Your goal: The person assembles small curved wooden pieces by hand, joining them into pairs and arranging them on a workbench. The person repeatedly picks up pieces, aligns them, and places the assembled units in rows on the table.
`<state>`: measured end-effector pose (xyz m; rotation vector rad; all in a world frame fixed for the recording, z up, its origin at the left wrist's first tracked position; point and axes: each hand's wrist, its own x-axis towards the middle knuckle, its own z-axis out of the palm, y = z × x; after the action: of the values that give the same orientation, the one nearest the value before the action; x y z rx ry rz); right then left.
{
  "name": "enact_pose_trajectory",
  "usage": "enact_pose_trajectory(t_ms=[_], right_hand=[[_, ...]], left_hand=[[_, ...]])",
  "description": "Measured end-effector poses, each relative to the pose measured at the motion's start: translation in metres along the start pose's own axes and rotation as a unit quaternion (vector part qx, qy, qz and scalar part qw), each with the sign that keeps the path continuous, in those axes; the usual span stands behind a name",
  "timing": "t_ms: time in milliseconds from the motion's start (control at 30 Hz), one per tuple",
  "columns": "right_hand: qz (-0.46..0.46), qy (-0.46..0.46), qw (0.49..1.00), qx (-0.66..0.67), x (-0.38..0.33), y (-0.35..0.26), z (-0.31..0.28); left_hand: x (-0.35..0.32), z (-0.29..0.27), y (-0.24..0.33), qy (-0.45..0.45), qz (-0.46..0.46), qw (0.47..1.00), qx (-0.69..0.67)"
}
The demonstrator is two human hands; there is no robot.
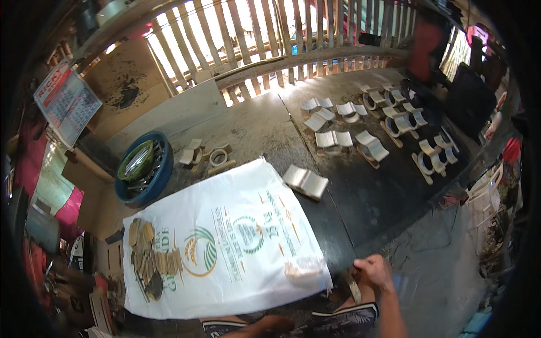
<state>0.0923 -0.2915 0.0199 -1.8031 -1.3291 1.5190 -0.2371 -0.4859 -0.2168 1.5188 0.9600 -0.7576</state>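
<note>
White sack (225, 281): here it lies, flat on the counter (338, 236) just left of the right hand (376, 270), its face busy with green and gold lettering, a round field emblem and a wreath.
Lettering: turned sideways to the person, big enough to catch the eye.
Calendar (67, 101): far off to the left of both hands, red heading over blue date grids, hanging aslant.
Sack's long axis: left to right, the right end just beside the right hand.
Cream strip (355, 292): right under the right hand's fingers, slim and curved, its length running near-far with a slight lean.
Right hand: fingers curled in, thumb up by the counter's edge (a tight little fist from this angle!); whether it grips the strip, I cannot tell.
Left hand (267, 325): low between the thighs, deep in shadow; its fingers are lost, so open or closed I cannot say.
Clear plastic (304, 268): crumpled on the sack, left of the right hand.
Wood pieces (155, 262): heaped at the sack's far left end.
Curved block (305, 181): ahead and left of the right hand, just past the sack.
</note>
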Motion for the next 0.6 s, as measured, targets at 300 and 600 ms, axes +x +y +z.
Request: enact_pose_trajectory(t_ms=[300, 600], right_hand=[[-0.188, 0.089, 0.974, 0.095, -0.023, 0.035, 0.025], [-0.253, 0.203, 0.943, 0.078, -0.067, 0.032, 0.009]], left_hand=[[-0.21, -0.091, 0.133, 0.172, 0.345, 0.912, -0.138], [-0.185, -0.324, 0.114, 0.652, 0.178, 0.698, -0.237]])
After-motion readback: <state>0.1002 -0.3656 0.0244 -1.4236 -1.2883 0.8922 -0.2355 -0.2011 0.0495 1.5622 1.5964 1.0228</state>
